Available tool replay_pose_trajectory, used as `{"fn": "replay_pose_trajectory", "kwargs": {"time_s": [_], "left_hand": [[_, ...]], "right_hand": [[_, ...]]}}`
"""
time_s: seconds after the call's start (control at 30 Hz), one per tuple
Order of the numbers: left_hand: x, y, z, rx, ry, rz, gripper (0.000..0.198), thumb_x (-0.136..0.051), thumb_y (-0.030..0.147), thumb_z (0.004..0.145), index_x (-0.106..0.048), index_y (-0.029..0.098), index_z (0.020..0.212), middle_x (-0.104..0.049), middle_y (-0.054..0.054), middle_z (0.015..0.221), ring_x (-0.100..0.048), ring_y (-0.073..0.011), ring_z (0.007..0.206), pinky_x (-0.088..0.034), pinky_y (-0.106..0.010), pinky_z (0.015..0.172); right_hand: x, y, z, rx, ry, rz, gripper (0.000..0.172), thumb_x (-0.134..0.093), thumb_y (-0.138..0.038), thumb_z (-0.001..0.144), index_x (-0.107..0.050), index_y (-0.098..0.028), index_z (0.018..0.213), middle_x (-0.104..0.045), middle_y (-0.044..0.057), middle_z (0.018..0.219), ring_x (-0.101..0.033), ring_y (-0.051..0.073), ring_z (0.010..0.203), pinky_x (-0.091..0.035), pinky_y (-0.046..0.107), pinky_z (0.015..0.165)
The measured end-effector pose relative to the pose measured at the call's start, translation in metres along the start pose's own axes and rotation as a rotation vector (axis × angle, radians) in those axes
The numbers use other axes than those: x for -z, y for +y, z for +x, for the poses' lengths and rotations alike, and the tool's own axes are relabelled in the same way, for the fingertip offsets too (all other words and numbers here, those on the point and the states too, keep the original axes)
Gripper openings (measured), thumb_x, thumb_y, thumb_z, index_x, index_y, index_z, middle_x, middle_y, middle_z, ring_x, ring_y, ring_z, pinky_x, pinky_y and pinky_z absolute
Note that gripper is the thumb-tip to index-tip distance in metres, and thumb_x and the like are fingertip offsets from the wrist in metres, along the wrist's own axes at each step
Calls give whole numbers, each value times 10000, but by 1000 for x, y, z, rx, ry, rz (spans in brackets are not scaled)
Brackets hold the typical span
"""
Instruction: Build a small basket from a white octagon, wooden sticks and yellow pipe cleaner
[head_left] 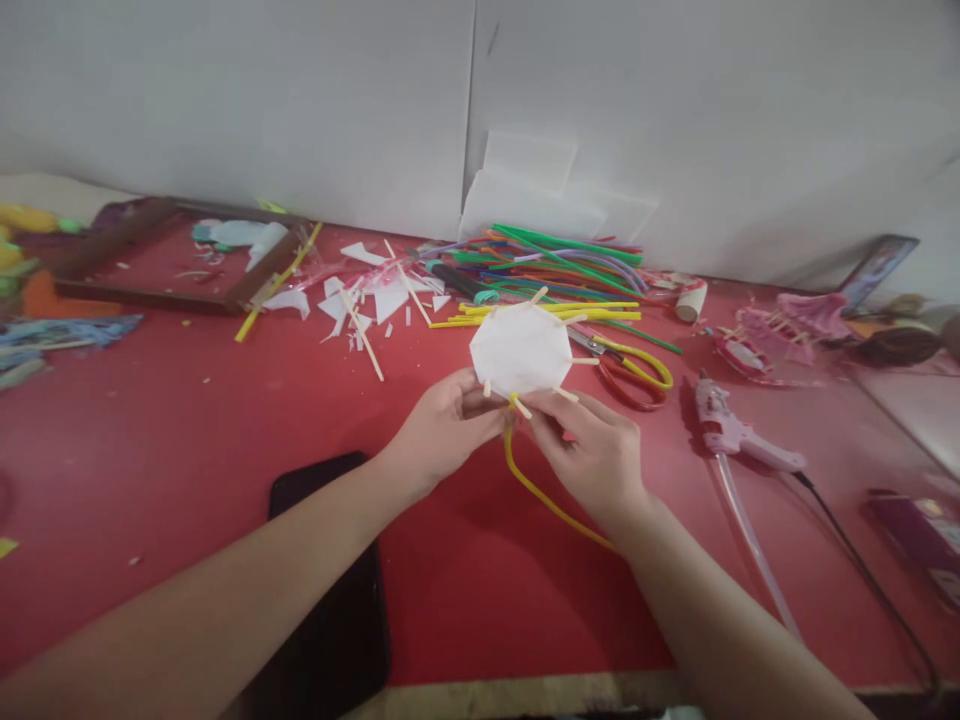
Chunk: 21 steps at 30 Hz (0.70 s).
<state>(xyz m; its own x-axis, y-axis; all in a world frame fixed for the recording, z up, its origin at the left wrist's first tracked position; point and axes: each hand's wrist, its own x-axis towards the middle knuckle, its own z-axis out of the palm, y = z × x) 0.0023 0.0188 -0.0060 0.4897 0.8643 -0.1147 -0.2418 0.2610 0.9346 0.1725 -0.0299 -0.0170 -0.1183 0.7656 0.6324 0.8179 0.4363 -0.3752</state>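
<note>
Between my hands, above the red table, is a white many-sided paper piece (520,350) with short wooden sticks jutting out around its edge. My left hand (450,425) pinches its lower left side, fingers partly behind the paper. At the lower right, my right hand (592,445) has its fingers closed by the bottom sticks. A yellow pipe cleaner (544,492) is looped at the bottom stick, and its long end hangs down and curves right, passing behind my right wrist. Which fingertips press on the pipe cleaner is partly hidden.
A pink glue gun (724,420) with a cord lies right. Scissors (637,370) and colourful pipe cleaners (555,260) lie beyond my hands. Paper scraps (390,298) and a brown frame (150,298) are at the left. A dark phone-like slab (337,610) lies under my left forearm.
</note>
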Motion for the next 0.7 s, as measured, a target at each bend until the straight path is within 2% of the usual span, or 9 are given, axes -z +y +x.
{"fn": "replay_pose_trajectory", "kwargs": {"time_s": [0.2, 0.37, 0.53, 0.7], "left_hand": [[-1, -1, -1, -43, 51, 88, 287, -716, 114, 717, -663, 176, 992, -761, -62, 1007, -700, -184, 897, -535, -319, 832], [-2, -1, 0, -40, 48, 59, 296, -672, 65, 704, -640, 173, 978, -754, -53, 999, -688, -162, 876, -529, -288, 793], [-5, 1, 1, -14, 55, 15, 283, -684, 87, 720, -626, 164, 986, -742, -66, 1014, -680, -174, 876, -537, -307, 778], [-1, -1, 1, -10, 55, -3, 297, -742, 192, 760, -618, 157, 1027, -743, -74, 989, -687, -175, 794, -551, -333, 757]], "right_hand": [[1, 6, -1, 20, -66, 13, 295, -509, -199, 966, -751, -268, 1120, -770, 27, 821, -702, 124, 685, -526, 210, 628], [2, 8, 0, 54, -91, 3, 330, -487, -158, 961, -757, -257, 1123, -777, 23, 814, -700, 113, 657, -518, 199, 609], [2, 9, 1, 68, -72, -19, 284, -521, -193, 967, -761, -238, 1111, -782, 37, 809, -712, 132, 655, -536, 215, 622], [3, 5, 3, 69, -129, 29, 298, -534, -169, 947, -722, -204, 1175, -780, 64, 886, -703, 149, 652, -545, 242, 618]]}}
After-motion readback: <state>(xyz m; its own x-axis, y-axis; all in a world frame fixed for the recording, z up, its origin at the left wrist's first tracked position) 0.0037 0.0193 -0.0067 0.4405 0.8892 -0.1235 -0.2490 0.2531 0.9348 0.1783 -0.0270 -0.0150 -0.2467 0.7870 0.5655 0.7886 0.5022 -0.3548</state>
